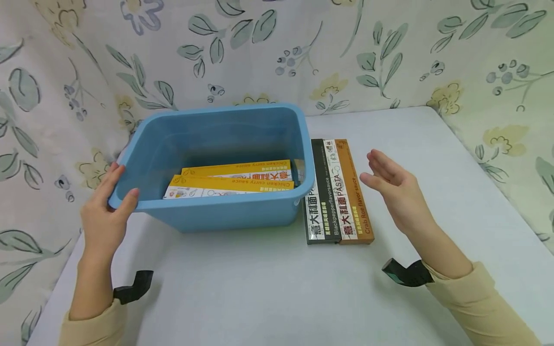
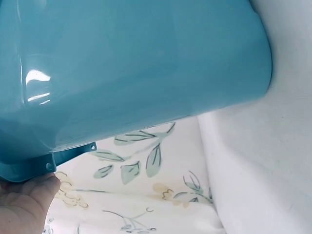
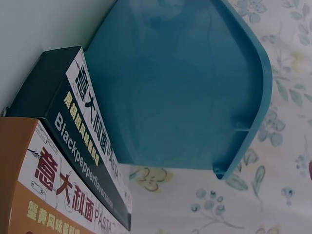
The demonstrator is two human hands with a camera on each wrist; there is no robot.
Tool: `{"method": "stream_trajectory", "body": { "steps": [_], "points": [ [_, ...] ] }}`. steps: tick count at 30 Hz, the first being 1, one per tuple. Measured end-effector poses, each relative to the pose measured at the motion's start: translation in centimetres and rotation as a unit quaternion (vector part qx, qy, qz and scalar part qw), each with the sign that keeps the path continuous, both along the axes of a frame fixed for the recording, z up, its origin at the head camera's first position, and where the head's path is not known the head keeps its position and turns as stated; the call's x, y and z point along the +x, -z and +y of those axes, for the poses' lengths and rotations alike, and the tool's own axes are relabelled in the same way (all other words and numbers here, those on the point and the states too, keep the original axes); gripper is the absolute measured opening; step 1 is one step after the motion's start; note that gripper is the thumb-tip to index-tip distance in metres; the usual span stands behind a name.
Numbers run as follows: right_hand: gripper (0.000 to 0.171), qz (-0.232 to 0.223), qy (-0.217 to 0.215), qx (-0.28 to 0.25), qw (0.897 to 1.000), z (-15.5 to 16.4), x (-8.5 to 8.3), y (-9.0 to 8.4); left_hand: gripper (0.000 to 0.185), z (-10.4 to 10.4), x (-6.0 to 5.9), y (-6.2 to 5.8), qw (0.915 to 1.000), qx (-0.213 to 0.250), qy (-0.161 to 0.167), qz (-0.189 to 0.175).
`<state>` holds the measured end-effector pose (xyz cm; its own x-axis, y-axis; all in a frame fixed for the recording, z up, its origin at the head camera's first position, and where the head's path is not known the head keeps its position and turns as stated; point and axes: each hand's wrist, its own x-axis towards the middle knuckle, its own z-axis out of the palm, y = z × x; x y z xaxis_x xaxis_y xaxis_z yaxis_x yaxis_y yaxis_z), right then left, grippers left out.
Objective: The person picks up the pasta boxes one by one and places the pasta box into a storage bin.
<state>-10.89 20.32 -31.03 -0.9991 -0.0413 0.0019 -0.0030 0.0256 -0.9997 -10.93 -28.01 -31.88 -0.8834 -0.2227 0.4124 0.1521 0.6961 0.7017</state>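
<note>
A light-blue plastic bin [image 1: 225, 211] stands on the table, tilted a little in the head view. My left hand [image 1: 104, 211] grips its left rim at the near corner, thumb on the near edge. In the left wrist view, part of this hand [image 2: 27, 204] shows below the bin's rim [image 2: 29, 169]. Two yellow-and-white chicken curry sauce pasta boxes [image 1: 229, 184] lie inside the bin. To its right lie a black pepper pasta box [image 1: 322, 211] and an orange crab roe pasta box [image 1: 352, 206], side by side. Right of them, my right hand [image 1: 396, 192] hovers with extended fingers, holding nothing.
The white table [image 1: 259, 288] extends in front of the bin and to the right. A floral cloth [image 1: 259, 53] hangs behind and at both sides. Each wrist wears a black strap [image 1: 409, 274], below beige sleeves [image 1: 480, 302].
</note>
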Motion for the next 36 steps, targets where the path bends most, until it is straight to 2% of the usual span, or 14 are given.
{"method": "stream_trajectory", "body": {
  "steps": [6,13,25,36],
  "points": [
    [0.074,-0.019,0.009,0.028,0.999,0.3,0.2,0.5,0.054,0.0,0.0,0.0,1.0000,-0.003,-0.004,0.002],
    [0.077,-0.062,0.006,0.092,0.994,0.3,0.4,2.1,0.054,0.1,-0.1,0.0,1.0000,-0.003,-0.002,0.004],
    [0.082,-0.107,-0.020,0.127,0.986,0.4,1.0,4.4,0.054,0.2,-0.2,0.0,1.0000,0.004,-0.003,0.005],
    [0.103,-0.123,-0.060,0.214,0.967,-0.3,0.9,6.4,0.053,0.1,-0.2,0.1,0.9999,0.006,-0.010,0.000]
  ]
}}
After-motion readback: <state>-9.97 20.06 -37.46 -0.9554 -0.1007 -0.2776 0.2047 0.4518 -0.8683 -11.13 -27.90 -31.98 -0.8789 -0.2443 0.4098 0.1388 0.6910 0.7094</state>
